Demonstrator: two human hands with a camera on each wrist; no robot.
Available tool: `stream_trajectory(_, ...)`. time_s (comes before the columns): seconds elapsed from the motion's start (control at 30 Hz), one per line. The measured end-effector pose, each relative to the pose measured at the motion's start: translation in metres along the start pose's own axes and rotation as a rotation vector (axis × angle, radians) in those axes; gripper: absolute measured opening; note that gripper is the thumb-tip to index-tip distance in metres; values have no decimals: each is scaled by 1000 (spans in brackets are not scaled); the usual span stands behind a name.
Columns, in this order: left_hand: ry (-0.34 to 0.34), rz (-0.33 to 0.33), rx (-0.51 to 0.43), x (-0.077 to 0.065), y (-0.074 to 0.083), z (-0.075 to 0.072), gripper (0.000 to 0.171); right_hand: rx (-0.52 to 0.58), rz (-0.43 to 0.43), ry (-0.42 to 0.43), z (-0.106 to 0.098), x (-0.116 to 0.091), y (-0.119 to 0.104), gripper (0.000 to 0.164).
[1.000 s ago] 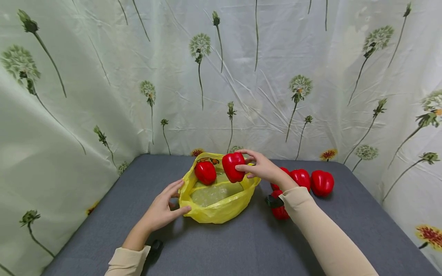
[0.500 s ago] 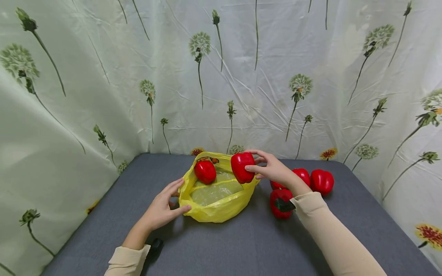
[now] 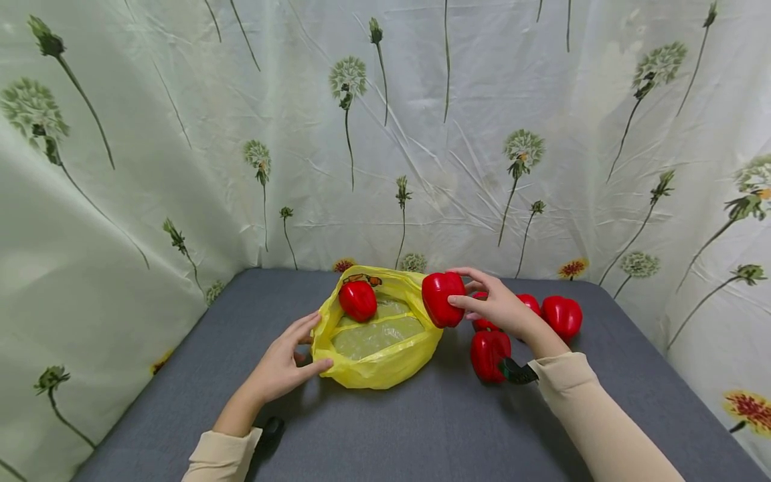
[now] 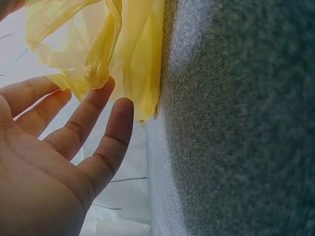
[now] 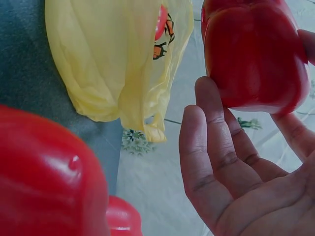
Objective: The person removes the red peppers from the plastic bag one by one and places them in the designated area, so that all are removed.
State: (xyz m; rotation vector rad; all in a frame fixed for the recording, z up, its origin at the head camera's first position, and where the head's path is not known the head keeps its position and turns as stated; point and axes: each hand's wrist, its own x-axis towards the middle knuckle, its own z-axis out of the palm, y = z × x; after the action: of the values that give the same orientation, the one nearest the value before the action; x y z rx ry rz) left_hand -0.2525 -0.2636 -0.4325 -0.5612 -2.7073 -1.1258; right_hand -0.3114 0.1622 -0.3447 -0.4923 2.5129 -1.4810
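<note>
A yellow plastic bag [image 3: 385, 365] stands with its mouth open near the middle of the table. One red bell pepper [image 3: 358, 300] lies inside it at the left, beside a printed butterfly. My left hand [image 3: 286, 361] touches the bag's left side with fingers extended; the left wrist view shows the fingertips [image 4: 106, 86] right at the yellow plastic. Between thumb and fingers, my right hand [image 3: 496, 304] grips another red bell pepper [image 3: 443, 299], which overlaps the bag's right rim in the head view. In the right wrist view this held pepper [image 5: 256, 54] is raised above the tabletop.
Several more red bell peppers sit right of the bag, among them a front pepper [image 3: 489, 355] and a far-right pepper [image 3: 562, 318]. They lie around and below my right forearm. A grey cloth covers the table [image 3: 385, 435]; a flower-printed curtain [image 3: 385, 134] hangs behind it.
My right hand has moved right with the pepper, from over the bag's opening to its right rim. The left hand, the bag and the pepper inside have stayed in place.
</note>
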Motion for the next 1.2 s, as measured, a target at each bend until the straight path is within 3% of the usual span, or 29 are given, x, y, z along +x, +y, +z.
stream_trajectory(0.5,-4,-8,5,1,-1,0,87,32,-39,64,-25,-24,18,64)
stream_trajectory(1.2,-7,-11,1,0,-1,1,87,10,29,119,-57,-57,43,64)
